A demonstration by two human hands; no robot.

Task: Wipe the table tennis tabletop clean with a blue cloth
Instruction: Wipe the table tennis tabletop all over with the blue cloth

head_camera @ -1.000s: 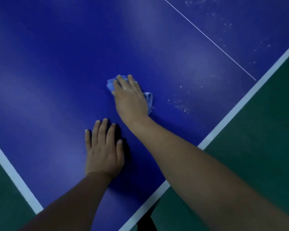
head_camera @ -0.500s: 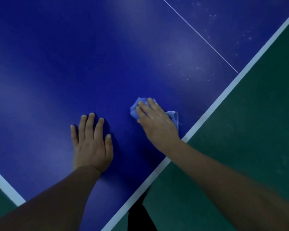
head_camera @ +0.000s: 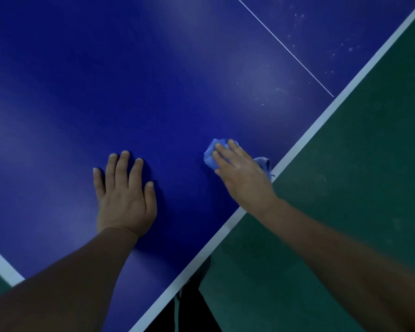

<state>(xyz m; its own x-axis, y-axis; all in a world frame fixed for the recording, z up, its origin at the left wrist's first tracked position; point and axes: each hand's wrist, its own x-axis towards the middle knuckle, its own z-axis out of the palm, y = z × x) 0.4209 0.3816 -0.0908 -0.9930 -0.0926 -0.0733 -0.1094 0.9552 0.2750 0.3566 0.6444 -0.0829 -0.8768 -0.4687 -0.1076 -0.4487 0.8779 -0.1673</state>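
The dark blue table tennis tabletop (head_camera: 106, 92) fills most of the view, with a white edge line (head_camera: 321, 121) running diagonally on the right. My right hand (head_camera: 242, 176) presses a crumpled light blue cloth (head_camera: 210, 155) flat onto the top, right beside that edge line; one end of the cloth pokes out from under my hand by the line. My left hand (head_camera: 125, 195) lies flat on the tabletop with straight fingers, a little to the left of the cloth and apart from it. White specks of dust (head_camera: 268, 97) dot the surface further up.
A thin white centre line (head_camera: 285, 47) crosses the top at the upper right, with more specks beyond it. Green floor (head_camera: 357, 188) lies past the table's right edge. A second white edge line (head_camera: 0, 264) shows at the lower left corner.
My right hand has dragged the cloth toward me and rightward, from the middle of the top to the white edge line. The left hand has stayed flat on the table.
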